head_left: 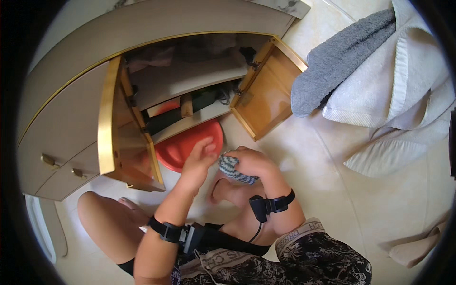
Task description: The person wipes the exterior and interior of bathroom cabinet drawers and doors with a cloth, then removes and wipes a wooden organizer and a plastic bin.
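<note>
A crumpled cloth (231, 167) with grey-blue and white stripes is bunched in my right hand (250, 160), which is closed round it. To its left, my left hand (200, 154) is raised over the rim of a red basin (170, 151), fingers apart and nothing in them. The basin sits on the floor in front of an open cabinet. Inside, the upper shelf (185, 80) bears pale folded things in shadow. On the lower shelf are an orange-red box (164, 108), a brown wooden-looking piece (186, 105) and dark items that I cannot make out.
Both cabinet doors stand open, the left door (108, 118) edged in gold and the right door (270, 90) reaching over the tiled floor (313, 166). A grey towel (339, 57) and a white towel (365, 95) hang at the upper right. A beige slipper (415, 249) lies lower right.
</note>
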Demonstrator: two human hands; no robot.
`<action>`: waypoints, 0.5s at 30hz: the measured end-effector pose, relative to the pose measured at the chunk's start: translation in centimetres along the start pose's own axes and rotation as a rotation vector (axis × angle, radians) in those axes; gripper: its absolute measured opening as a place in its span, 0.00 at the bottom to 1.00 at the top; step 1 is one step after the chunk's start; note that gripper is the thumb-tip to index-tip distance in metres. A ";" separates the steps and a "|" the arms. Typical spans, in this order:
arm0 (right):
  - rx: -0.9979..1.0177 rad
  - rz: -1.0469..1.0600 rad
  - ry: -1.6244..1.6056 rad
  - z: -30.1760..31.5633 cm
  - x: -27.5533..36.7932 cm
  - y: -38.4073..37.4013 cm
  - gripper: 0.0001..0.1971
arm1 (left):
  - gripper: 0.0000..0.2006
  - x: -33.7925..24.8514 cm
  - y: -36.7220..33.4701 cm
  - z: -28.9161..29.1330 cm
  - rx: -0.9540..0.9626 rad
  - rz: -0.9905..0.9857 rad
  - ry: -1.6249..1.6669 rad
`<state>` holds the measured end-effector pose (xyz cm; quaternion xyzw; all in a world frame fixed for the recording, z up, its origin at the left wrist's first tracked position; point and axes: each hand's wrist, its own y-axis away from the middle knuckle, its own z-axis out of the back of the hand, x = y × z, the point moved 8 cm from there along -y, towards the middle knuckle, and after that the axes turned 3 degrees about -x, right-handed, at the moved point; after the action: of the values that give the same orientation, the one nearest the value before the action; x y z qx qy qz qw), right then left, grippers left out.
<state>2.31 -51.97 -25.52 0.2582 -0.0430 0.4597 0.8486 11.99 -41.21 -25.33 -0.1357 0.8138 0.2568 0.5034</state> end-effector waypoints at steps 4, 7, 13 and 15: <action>-0.009 0.113 -0.040 -0.7 2.2 -0.6 0.21 | 0.20 -7.7 5.3 -1.0 0.390 -0.067 -0.188; -0.223 0.320 -0.204 0.8 1.1 -0.5 0.13 | 0.17 -12.4 12.8 0.5 0.474 0.161 -0.498; -0.182 0.169 -0.109 0.1 -1.5 -1.5 0.20 | 0.27 -31.3 20.8 10.3 -0.072 -0.352 -1.064; -0.158 0.099 -0.111 0.6 -2.0 -1.6 0.25 | 0.26 -37.6 21.3 9.7 -0.340 -0.479 -0.766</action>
<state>2.53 -54.54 -26.23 0.2130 -0.1389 0.4811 0.8390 26.20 -19.52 10.62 -0.2953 0.4623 0.2946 0.7825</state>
